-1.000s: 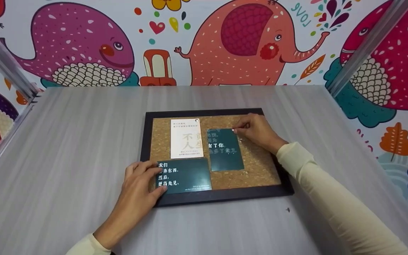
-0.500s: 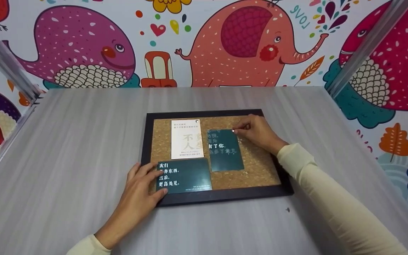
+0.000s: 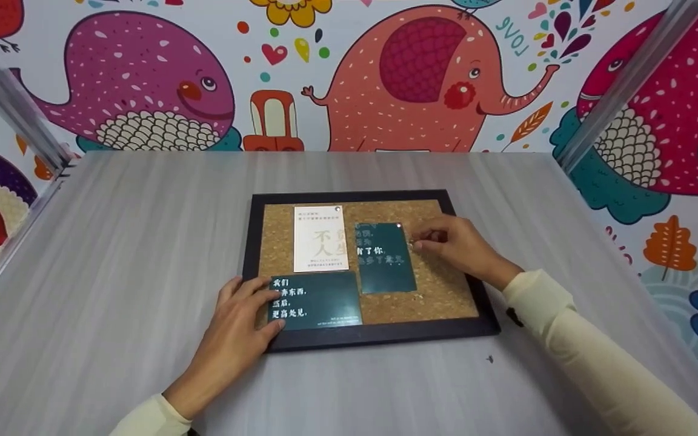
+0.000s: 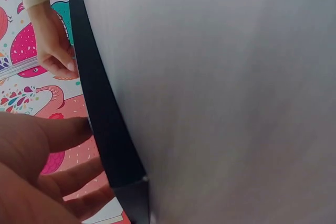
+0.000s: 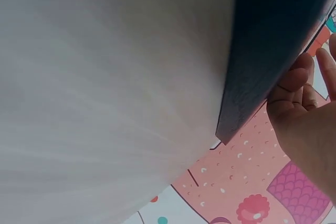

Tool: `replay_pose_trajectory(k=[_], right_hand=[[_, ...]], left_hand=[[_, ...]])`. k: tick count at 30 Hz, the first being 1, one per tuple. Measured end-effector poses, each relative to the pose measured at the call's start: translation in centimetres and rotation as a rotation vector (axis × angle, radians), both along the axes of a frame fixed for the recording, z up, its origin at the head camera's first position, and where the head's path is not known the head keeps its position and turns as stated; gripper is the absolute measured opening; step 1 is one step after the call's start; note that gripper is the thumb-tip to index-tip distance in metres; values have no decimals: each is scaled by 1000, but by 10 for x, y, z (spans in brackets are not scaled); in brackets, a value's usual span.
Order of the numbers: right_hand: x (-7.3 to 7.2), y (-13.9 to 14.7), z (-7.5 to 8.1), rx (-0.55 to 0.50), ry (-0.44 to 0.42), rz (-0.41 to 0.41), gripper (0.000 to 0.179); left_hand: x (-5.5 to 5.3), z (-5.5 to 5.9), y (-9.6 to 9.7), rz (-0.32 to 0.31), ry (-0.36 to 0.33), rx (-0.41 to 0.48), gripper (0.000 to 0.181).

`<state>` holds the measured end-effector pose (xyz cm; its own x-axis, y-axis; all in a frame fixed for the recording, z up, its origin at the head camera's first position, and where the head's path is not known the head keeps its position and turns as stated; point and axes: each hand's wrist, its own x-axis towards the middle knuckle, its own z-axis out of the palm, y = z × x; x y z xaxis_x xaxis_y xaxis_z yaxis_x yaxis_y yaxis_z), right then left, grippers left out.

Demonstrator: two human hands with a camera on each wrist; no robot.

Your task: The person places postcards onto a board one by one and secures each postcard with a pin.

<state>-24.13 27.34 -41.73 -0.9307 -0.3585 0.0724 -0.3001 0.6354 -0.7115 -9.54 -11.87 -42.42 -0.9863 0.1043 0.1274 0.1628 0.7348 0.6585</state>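
Note:
A black-framed corkboard [image 3: 440, 297] lies on the table, bearing a white card [image 3: 319, 224] and two dark green cards. My left hand [image 3: 234, 330] rests at its near left corner, fingertips on the lower green card [image 3: 331, 300] and thumb by the frame. A small round pushpin [image 3: 398, 225] sits at the top right corner of the upright green card [image 3: 385, 275]. Just right of that card hovers my right hand [image 3: 461, 245], fingers loosely bent. In the right wrist view, the frame edge [image 5: 262, 51] partly hides its fingertips. Another pushpin [image 3: 337, 209] marks the white card's top right corner.
The grey table [image 3: 143, 242] surrounds the board. A tiny dark object [image 3: 490, 359] lies near its lower right corner. A wall with cartoon animals [image 3: 409, 79] stands behind, and metal posts [image 3: 621, 91] rise at both back corners.
My right hand has let go of the pushpin at the upright green card's corner and moved slightly down and right, uncovering it. The left hand stays on the board.

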Motion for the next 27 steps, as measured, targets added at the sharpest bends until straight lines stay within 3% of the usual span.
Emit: replay_pose_trajectory(k=[17, 27], right_hand=[[24, 11, -5, -19, 55, 39, 13], [54, 24, -5, -41, 59, 37, 13]], left_hand=[[0, -1, 1, -4, 2, -1, 40], [-1, -1, 1, -7, 8, -1, 39]])
